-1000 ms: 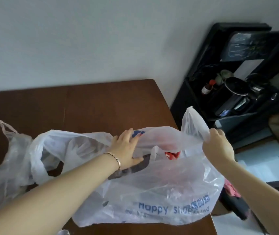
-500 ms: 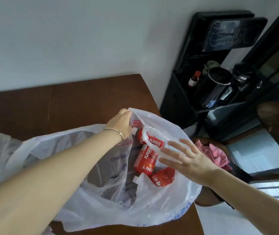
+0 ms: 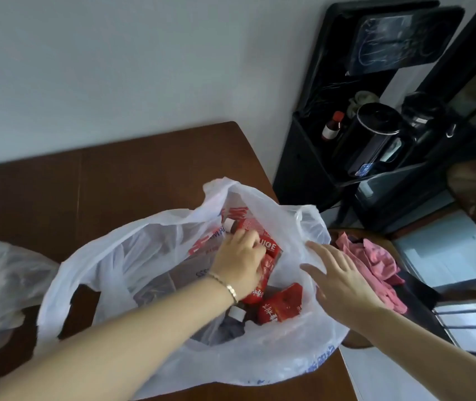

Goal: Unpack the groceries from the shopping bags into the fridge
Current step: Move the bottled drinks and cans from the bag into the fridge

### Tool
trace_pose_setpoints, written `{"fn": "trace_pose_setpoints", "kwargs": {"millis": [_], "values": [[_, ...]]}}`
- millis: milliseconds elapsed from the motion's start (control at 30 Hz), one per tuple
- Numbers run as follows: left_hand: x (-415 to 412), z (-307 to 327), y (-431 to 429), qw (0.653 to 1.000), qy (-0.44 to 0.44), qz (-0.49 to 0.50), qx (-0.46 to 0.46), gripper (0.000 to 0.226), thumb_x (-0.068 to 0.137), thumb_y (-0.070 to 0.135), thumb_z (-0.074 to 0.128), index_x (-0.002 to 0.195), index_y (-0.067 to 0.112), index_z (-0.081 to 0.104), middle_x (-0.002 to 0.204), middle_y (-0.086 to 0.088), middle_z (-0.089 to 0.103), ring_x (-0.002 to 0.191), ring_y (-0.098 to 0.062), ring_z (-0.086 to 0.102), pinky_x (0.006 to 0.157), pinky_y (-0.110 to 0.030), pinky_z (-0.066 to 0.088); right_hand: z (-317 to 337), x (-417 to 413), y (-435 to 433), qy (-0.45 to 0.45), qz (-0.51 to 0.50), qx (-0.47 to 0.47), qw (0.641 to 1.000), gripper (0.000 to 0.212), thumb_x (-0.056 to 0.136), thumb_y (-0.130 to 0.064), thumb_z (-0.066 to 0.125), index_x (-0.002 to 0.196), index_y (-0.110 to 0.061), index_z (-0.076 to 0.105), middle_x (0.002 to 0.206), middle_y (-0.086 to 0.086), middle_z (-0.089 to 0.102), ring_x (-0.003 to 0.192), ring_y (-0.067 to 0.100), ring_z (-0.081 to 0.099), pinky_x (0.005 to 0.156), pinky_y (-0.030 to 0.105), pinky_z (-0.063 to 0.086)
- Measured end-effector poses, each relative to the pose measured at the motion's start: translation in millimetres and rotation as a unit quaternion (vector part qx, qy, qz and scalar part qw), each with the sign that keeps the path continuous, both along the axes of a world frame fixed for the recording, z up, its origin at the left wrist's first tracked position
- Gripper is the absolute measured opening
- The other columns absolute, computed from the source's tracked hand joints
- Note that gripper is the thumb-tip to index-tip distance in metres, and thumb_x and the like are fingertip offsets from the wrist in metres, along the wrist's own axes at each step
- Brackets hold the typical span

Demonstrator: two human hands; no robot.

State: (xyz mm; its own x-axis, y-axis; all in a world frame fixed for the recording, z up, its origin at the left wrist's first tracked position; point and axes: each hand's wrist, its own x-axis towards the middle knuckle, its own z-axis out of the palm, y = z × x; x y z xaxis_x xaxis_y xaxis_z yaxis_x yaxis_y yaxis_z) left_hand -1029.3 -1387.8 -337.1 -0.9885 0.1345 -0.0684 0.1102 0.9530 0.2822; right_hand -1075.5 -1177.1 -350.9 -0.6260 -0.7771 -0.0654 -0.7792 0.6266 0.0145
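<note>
A white plastic shopping bag lies open on the brown table. Inside it lie several red juice bottles with white caps. My left hand is down in the bag, its fingers curled over one red juice bottle. My right hand is held flat with straight fingers against the bag's right rim. A second dark bottle with a white cap shows under my left wrist.
A second, crumpled white bag lies at the table's left. A pink cloth sits on a dark chair right of the table. A black rack with a kettle and a small bottle stands by the wall.
My left hand has let go of the bag's rim and reached down inside onto a red juice bottle. My right hand stays spread at the bag's right edge.
</note>
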Motion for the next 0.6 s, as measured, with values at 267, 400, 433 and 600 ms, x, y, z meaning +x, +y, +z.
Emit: {"fn": "trace_pose_setpoints", "kwargs": {"millis": [267, 400, 433, 600], "values": [[32.6, -44.0, 21.9, 0.909, -0.341, 0.239, 0.029, 0.091, 0.088, 0.036, 0.06, 0.148, 0.011, -0.004, 0.142, -0.016, 0.031, 0.125, -0.03, 0.046, 0.101, -0.04, 0.042, -4.7, 11.0, -17.1, 0.042, 0.125, -0.053, 0.99, 0.069, 0.035, -0.008, 0.093, 0.1, -0.015, 0.072, 0.118, 0.003, 0.043, 0.107, 0.02, 0.043, 0.081, 0.04, 0.054], [37.9, -48.4, 22.3, 0.869, -0.388, 0.294, 0.086, 0.088, 0.091, 0.027, 0.056, 0.147, 0.007, -0.009, 0.138, -0.013, 0.045, 0.123, -0.027, 0.048, 0.102, -0.039, 0.04, 1.6, 8.6, -7.2, 0.11, 0.052, -0.021, 0.992, 0.062, 0.031, -0.004, 0.092, 0.091, -0.004, 0.076, 0.113, 0.007, 0.051, 0.107, 0.025, 0.042, 0.078, 0.043, 0.055], [40.3, -46.5, 22.5, 0.867, -0.382, 0.303, 0.1, 0.085, 0.091, 0.026, 0.055, 0.147, 0.007, -0.006, 0.136, -0.013, 0.047, 0.12, -0.027, 0.05, 0.101, -0.038, 0.042, 4.1, 7.1, -3.6, 0.119, 0.044, -0.015, 0.992, 0.063, 0.029, -0.004, 0.092, 0.09, -0.004, 0.076, 0.11, 0.008, 0.056, 0.105, 0.027, 0.042, 0.076, 0.043, 0.056], [38.9, 4.1, 3.6, 0.905, -0.291, 0.299, 0.085, 0.041, 0.091, 0.037, 0.045, 0.122, 0.011, 0.043, 0.102, -0.003, 0.058, 0.09, -0.024, 0.057, 0.079, -0.032, 0.048, 16.6, 4.0, 5.7, 0.069, 0.135, 0.061, 0.987, 0.029, 0.041, -0.007, 0.089, 0.06, -0.016, 0.07, 0.066, -0.003, 0.062, 0.079, 0.019, 0.048, 0.067, 0.026, 0.046]]}}
